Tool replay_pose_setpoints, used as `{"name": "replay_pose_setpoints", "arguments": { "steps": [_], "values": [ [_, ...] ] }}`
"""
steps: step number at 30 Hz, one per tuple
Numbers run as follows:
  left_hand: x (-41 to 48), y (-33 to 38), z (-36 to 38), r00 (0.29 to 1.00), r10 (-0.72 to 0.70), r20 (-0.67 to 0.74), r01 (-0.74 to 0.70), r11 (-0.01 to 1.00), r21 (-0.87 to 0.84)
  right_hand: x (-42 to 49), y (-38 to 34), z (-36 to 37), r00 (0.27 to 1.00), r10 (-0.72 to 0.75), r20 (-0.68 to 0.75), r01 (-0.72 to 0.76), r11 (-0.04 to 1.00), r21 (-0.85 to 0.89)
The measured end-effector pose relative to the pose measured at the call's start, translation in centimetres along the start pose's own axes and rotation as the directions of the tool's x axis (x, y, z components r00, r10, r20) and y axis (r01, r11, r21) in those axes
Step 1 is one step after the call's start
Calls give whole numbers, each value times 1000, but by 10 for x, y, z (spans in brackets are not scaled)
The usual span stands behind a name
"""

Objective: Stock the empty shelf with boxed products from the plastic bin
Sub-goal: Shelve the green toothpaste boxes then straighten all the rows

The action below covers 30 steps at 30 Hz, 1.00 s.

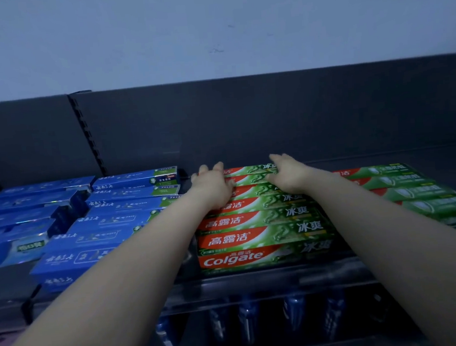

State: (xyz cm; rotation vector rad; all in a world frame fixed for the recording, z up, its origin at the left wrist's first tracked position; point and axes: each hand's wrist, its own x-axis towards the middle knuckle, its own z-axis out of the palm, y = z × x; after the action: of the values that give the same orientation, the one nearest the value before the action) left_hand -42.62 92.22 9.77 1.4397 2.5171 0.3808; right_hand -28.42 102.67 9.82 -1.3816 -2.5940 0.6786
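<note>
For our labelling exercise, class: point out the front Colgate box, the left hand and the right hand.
front Colgate box (pixel 256 257), head view, on its front face, at the logo.
left hand (pixel 213 184), head view, on the back of the hand.
right hand (pixel 289 173), head view, on the back of the hand.

Counted by their visible tops, there are six red-and-green Colgate boxes (pixel 253 220), four green boxes (pixel 416 193) at right, about six blue boxes (pixel 101 222) at left, and about five shiny blue boxes (pixel 18 216) farthest left.
</note>
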Motion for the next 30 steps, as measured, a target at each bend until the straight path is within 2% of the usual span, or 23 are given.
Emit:
{"name": "replay_pose_setpoints", "arguments": {
  "steps": [3, 5, 9, 11, 14, 18, 22, 24, 27, 30],
  "values": [
    [-24, -3, -4, 992, 80, -98, -82, 997, -16, -34, 5, -3, 983, -113, -148, 111, 994, -18],
    [-43, -7, 3, 988, 97, -120, -104, 993, -57, -57, 15, 2, 976, -118, -182, 115, 993, -25],
    [-62, -18, 26, 997, 31, -68, -39, 992, -117, -75, 22, 22, 997, -9, -76, 7, 1000, -28],
    [-63, -17, 27, 996, 35, -80, -45, 990, -131, -76, 18, 24, 999, 1, -32, -2, 1000, -19],
    [-72, -17, 21, 991, 63, -115, -85, 976, -198, -87, 16, 22, 999, -40, -37, 39, 999, -20],
    [-105, -25, 29, 976, 63, -209, -116, 960, -255, -119, 23, 28, 980, -126, -156, 118, 991, -62],
    [-133, -20, 42, 970, 66, -234, -132, 950, -283, -140, 25, 39, 976, -182, -123, 160, 973, -168],
    [-146, -22, 36, 934, 71, -350, -176, 945, -277, -143, 18, 39, 956, -232, -182, 189, 956, -222],
    [-166, -54, 25, 817, 85, -570, -209, 966, -155, -151, -7, 45, 902, -354, -246, 286, 918, -274],
    [-179, -116, 9, 775, -49, -630, -31, 993, -116, -160, -42, 61, 865, -453, -215, 383, 874, -300]
  ]
}}
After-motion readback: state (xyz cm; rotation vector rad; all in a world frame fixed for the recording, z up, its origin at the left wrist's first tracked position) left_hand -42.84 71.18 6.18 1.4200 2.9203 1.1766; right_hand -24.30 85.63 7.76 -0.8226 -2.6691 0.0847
